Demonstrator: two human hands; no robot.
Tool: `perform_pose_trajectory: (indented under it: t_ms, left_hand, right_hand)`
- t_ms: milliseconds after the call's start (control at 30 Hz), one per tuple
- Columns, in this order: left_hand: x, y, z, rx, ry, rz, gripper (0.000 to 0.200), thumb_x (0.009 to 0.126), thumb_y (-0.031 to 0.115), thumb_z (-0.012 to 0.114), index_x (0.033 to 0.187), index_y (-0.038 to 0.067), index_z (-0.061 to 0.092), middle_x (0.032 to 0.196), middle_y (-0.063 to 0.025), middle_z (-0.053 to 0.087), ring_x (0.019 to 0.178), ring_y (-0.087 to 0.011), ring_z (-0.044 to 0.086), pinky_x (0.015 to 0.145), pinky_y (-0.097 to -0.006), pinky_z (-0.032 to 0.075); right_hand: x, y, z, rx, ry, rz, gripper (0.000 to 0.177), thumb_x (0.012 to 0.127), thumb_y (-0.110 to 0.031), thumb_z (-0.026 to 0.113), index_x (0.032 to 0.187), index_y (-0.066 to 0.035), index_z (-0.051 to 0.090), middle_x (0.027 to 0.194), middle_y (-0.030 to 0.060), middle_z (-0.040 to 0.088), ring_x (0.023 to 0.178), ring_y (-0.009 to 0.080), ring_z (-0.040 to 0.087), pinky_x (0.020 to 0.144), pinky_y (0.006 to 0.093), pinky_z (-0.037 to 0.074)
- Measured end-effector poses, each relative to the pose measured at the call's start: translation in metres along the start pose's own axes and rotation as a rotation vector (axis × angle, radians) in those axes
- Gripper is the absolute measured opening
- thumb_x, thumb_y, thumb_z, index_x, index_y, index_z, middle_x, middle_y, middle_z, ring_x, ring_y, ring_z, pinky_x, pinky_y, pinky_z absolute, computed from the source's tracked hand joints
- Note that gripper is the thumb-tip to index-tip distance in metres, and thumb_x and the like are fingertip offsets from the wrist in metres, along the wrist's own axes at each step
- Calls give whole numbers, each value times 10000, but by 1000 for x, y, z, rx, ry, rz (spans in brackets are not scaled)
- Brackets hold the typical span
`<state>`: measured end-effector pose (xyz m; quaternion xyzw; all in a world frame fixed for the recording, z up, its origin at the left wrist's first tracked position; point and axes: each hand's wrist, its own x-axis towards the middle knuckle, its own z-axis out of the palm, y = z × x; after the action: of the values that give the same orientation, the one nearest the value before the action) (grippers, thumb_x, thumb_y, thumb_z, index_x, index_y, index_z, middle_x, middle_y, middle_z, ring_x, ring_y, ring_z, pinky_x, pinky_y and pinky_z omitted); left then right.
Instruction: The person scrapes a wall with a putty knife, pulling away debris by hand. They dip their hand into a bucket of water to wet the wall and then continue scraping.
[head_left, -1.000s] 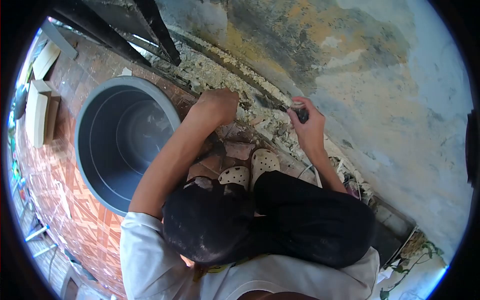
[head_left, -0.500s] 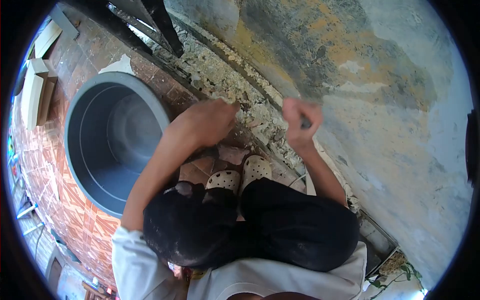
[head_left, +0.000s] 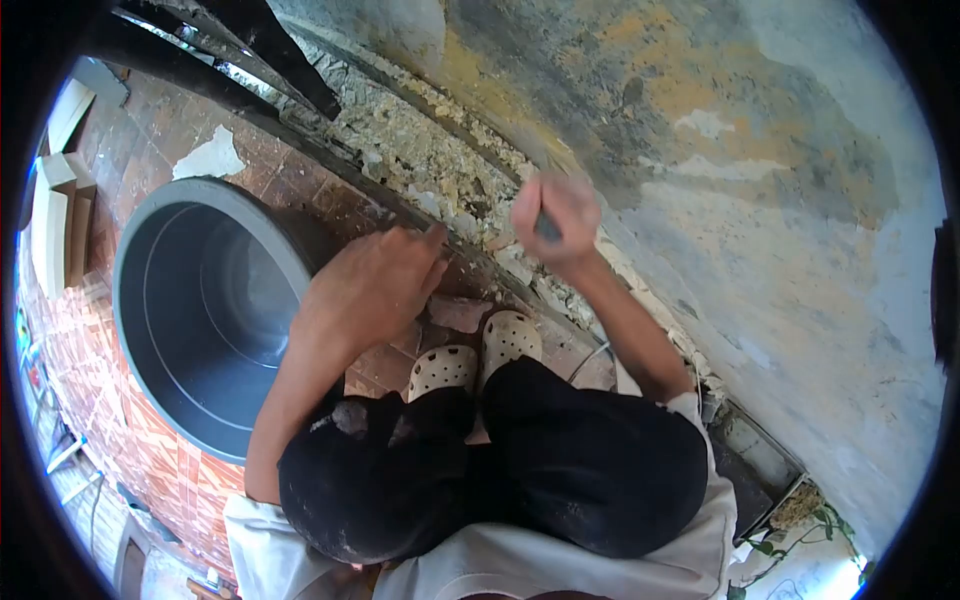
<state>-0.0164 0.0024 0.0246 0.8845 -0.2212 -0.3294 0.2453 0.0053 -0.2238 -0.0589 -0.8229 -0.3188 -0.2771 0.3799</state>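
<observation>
Dark handle [head_left: 547, 229] gripped within the fingers [head_left: 526, 212] of the right hand [head_left: 570, 222], left fingers' [head_left: 422, 262] hold unclear

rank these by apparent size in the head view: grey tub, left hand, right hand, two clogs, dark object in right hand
Grey tub
Left hand
Right hand
Left clog and right clog, too alike to rank
Dark object, visible part only

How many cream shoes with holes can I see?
2: the left shoe and, beside it, the right shoe, nearer the wall. The black trousers partly cover both.
</observation>
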Motion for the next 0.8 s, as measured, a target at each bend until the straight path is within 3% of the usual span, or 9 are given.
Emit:
perform_pose_trajectory:
  t_ms: [167,233,367,400,500,567,600,700,800]
  left_hand:
    - [-2,3,0,33,27,-47,312,946,221,491,1175,19,556,772,-244,623,839,-407,618,760,-498,484]
    - [-2,2,-1,52,44,-37,307,946,216,489,1172,18,554,771,-245,624,839,-407,618,762,-496,486]
    - [-2,4,0,44,-10,-65,314,942,216,492,1179,15,541,763,-251,621,838,-417,617,764,-498,484]
    - [0,6,-3,41,-28,-88,318,941,217,493,1182,14,537,762,-253,620,837,-421,616,766,-499,483]
    - [1,1,0,67,-9,-44,350,937,222,501,1216,13,524,759,-254,620,832,-426,617,770,-500,484]
    - [-1,6,-2,69,-3,-67,268,925,190,512,1082,-25,546,806,-240,626,839,-409,622,774,-486,485]
    - [-1,9,-3,72,7,-73,241,919,174,517,1015,-44,557,830,-233,629,843,-401,624,776,-480,486]
    - [0,1,3,84,5,-60,382,931,224,510,1252,17,517,785,-252,624,865,-409,619,794,-493,478]
    - [-1,2,2,71,0,-70,376,931,225,509,1249,26,525,811,-250,631,883,-400,619,805,-488,475]
  right_hand:
    - [9,-2,1,48,95,-163,40,783,37,580,800,55,612,584,85,524,480,251,543,446,321,441]
    - [8,6,1,113,-29,-167,40,764,55,578,796,47,601,587,75,523,481,246,541,439,330,438]
    - [5,8,-1,248,-66,-154,111,749,60,628,709,13,536,569,65,492,466,216,517,441,314,422]
    - [0,18,8,74,-64,-34,174,784,13,649,675,9,514,563,56,501,457,214,510,412,329,404]
    - [14,-12,1,72,161,-138,267,759,66,583,594,-43,404,498,29,360,401,176,389,367,293,315]
    - [5,-11,8,111,286,-144,282,750,84,565,575,-46,387,478,23,346,387,161,365,357,279,305]
    - [7,2,6,71,183,-111,283,752,81,561,574,-45,380,479,20,353,388,155,367,357,277,306]
    - [12,-9,-7,89,163,-84,278,759,84,543,581,-39,369,506,22,399,408,154,396,375,293,329]
    - [3,-15,-25,166,73,-7,246,753,108,529,594,-16,389,523,41,425,434,169,424,400,315,359]
